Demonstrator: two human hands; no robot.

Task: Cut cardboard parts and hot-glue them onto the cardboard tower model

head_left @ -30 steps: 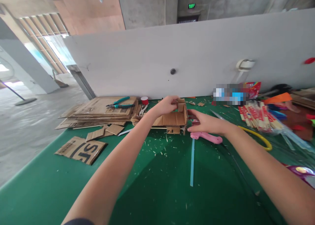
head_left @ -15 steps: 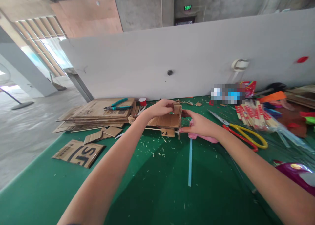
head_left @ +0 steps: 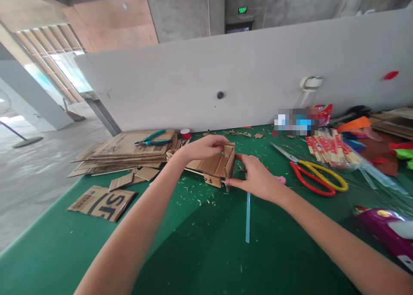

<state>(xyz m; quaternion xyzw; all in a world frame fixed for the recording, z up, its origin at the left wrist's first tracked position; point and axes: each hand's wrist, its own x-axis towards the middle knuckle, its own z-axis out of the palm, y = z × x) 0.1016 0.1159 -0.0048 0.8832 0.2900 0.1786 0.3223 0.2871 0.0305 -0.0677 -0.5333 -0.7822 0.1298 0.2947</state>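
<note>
A small cardboard construction (head_left: 209,165) sits on the green table between my hands, with an upright wall at its right end. My left hand (head_left: 209,148) reaches over its far side, fingers curled onto the top of that end wall. From the right, my right hand (head_left: 258,176) presses the outer face of the wall, thumb low at the near corner and fingers farther back. A printed cardboard tab (head_left: 212,180) hangs at the near edge. A pink tool (head_left: 280,179) lies partly hidden behind my right hand, and a pale blue strip (head_left: 248,217) lies nearer me.
Stacked cardboard sheets (head_left: 119,151) carry teal-handled pliers (head_left: 153,139) at the left. A printed cardboard piece (head_left: 101,202) lies nearer. Scissors (head_left: 318,176), bundled sticks (head_left: 331,149) and a purple device (head_left: 382,226) occupy the right. A white partition (head_left: 180,80) rises behind the table.
The construction's right end has turned slightly toward me and left. My right hand has followed it, covering more of the pink tool. The left hand stays on the wall.
</note>
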